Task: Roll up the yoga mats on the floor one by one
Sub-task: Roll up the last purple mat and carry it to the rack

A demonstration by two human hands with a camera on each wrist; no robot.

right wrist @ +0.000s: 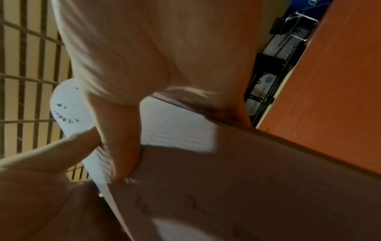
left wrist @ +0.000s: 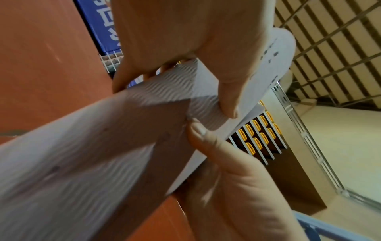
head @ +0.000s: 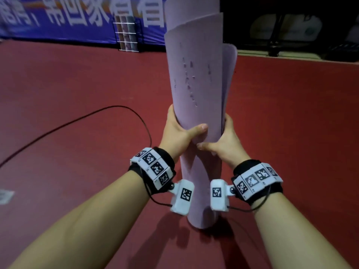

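Observation:
A pale purple yoga mat [head: 196, 78], loosely rolled, stands upright with its lower end on the red floor [head: 77, 105]. Its upper layers fan apart and small dark marks dot its face. My left hand [head: 179, 133] grips the roll from the left, thumb across the front. My right hand [head: 221, 143] grips it from the right, thumb pointing left just below the other thumb. The left wrist view shows the mat's ribbed surface [left wrist: 177, 91] under both thumbs. In the right wrist view the roll [right wrist: 237, 179] fills the frame beneath my right hand [right wrist: 123, 146].
A black cable [head: 81, 119] curves over the floor to my left. A blue banner [head: 58, 18] lines the far wall, with a wire rack [head: 127, 33] of rolled mats before it. Dark equipment and white bags [head: 287, 28] stand at the back right.

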